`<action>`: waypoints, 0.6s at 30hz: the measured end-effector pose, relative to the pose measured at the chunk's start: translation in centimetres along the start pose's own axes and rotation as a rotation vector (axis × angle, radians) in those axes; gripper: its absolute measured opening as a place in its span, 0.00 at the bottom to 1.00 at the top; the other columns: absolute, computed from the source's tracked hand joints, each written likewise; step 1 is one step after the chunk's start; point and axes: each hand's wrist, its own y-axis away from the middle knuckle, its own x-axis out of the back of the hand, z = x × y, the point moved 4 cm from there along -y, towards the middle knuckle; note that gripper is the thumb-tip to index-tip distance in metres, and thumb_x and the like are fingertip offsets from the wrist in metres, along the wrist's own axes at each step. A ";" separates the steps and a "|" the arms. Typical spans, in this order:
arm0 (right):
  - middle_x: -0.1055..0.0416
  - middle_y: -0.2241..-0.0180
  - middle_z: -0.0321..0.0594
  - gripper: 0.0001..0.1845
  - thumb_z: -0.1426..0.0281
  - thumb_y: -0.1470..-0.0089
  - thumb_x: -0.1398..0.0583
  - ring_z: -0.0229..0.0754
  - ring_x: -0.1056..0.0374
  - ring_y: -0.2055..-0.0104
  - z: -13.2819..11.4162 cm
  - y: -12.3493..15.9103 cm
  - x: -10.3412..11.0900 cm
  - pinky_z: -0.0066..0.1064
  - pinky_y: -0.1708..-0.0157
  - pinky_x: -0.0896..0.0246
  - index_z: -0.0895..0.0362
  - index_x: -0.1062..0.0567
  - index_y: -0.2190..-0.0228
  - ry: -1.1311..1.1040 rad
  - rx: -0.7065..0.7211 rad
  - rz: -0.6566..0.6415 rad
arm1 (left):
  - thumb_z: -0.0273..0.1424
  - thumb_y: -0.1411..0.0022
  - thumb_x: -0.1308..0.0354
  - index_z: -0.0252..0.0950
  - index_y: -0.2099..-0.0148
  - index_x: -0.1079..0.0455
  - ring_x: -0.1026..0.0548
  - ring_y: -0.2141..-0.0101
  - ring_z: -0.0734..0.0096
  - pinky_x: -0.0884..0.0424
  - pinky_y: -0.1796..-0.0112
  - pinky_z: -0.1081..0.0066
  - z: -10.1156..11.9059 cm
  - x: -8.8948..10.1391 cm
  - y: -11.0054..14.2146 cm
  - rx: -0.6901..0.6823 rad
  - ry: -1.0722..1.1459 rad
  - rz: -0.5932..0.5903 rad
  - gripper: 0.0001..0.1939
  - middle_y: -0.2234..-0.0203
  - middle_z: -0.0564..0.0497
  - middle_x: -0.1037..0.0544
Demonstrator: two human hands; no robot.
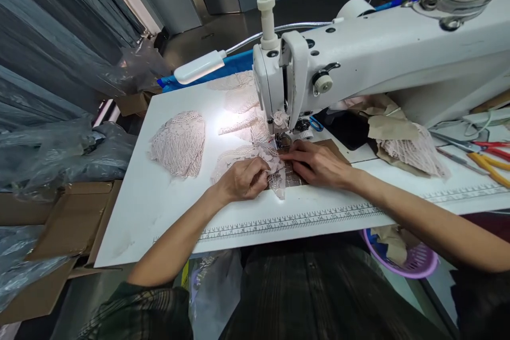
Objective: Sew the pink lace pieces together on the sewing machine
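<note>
Pale pink lace fabric (278,183) lies under the needle area of a white sewing machine (366,58). My left hand (247,178) is closed, its thumb and fingers pinching the lace left of the presser foot (281,141). Just right of the foot, my right hand (314,162) lies flat with fingers stretched out, its fingertips touching the edge of the lace. Beneath that hand is a brown sheet (330,150) on the machine bed. More pink lace pieces (241,100) lie behind, partly hidden by the machine head.
A stack of lace cups (179,143) sits at the table's left. A lit lamp (200,67) hangs over the work. At right are a black pouch (348,126), lace with beige scraps (406,143) and yellow-handled scissors (490,167). A purple basket (422,263) stands below; cardboard boxes (71,218) are left.
</note>
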 end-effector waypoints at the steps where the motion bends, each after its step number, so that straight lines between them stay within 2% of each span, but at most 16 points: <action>1: 0.28 0.58 0.48 0.17 0.72 0.41 0.47 0.44 0.31 0.60 -0.4 0.3 0.0 0.38 0.59 0.32 0.58 0.23 0.54 -0.047 0.024 0.008 | 0.25 0.36 0.52 0.35 0.60 0.38 0.29 0.77 0.76 0.30 0.77 0.75 0.0 0.2 0.0 0.028 0.002 0.033 0.03 0.71 0.51 0.26; 3: 0.28 0.59 0.47 0.17 0.73 0.42 0.47 0.44 0.32 0.59 -1.5 0.7 -0.4 0.38 0.59 0.32 0.58 0.22 0.56 -0.089 0.108 -0.024 | 0.25 0.36 0.51 0.36 0.60 0.37 0.31 0.80 0.79 0.32 0.79 0.76 -0.1 0.7 0.1 0.082 -0.017 0.093 0.03 0.71 0.51 0.25; 5: 0.27 0.57 0.48 0.18 0.75 0.45 0.46 0.46 0.33 0.57 -2.5 0.9 -1.0 0.41 0.56 0.33 0.59 0.23 0.55 -0.078 0.202 -0.084 | 0.24 0.37 0.50 0.36 0.59 0.37 0.28 0.77 0.76 0.30 0.77 0.75 0.0 0.9 0.0 0.096 -0.041 0.131 0.04 0.70 0.51 0.24; 9: 0.25 0.58 0.46 0.16 0.77 0.48 0.45 0.47 0.35 0.54 -3.1 0.8 -1.7 0.43 0.52 0.35 0.59 0.22 0.58 -0.153 0.277 -0.174 | 0.23 0.39 0.48 0.36 0.58 0.37 0.22 0.67 0.70 0.24 0.68 0.71 0.8 0.8 -0.3 -0.032 -0.015 0.101 0.07 0.68 0.48 0.22; 11: 0.24 0.59 0.44 0.15 0.78 0.48 0.45 0.47 0.34 0.55 -2.9 0.7 -1.5 0.43 0.52 0.35 0.58 0.21 0.61 -0.228 0.273 -0.185 | 0.25 0.40 0.45 0.35 0.59 0.35 0.22 0.67 0.69 0.25 0.68 0.69 1.3 0.6 -0.5 -0.102 0.026 0.018 0.06 0.66 0.47 0.21; 14: 0.23 0.61 0.42 0.15 0.78 0.48 0.46 0.45 0.32 0.56 -2.6 0.6 -0.8 0.43 0.50 0.35 0.57 0.21 0.65 -0.355 0.228 -0.146 | 0.37 0.40 0.43 0.35 0.58 0.31 0.22 0.68 0.65 0.26 0.67 0.65 1.6 0.7 -0.6 -0.135 0.103 -0.115 0.11 0.65 0.45 0.20; 16: 0.23 0.62 0.41 0.14 0.77 0.49 0.46 0.43 0.30 0.58 -2.1 0.5 -0.2 0.42 0.52 0.34 0.56 0.21 0.68 -0.421 0.166 -0.080 | 0.42 0.38 0.46 0.35 0.58 0.29 0.21 0.68 0.64 0.26 0.66 0.63 1.7 1.0 -0.7 -0.108 0.137 -0.133 0.15 0.64 0.44 0.19; 18: 0.23 0.65 0.40 0.14 0.77 0.48 0.46 0.42 0.29 0.60 -1.5 0.3 0.4 0.40 0.55 0.33 0.55 0.21 0.69 -0.421 0.086 0.023 | 0.38 0.35 0.47 0.35 0.60 0.28 0.21 0.67 0.65 0.25 0.66 0.64 1.5 1.2 -0.7 -0.048 0.125 -0.094 0.12 0.64 0.45 0.19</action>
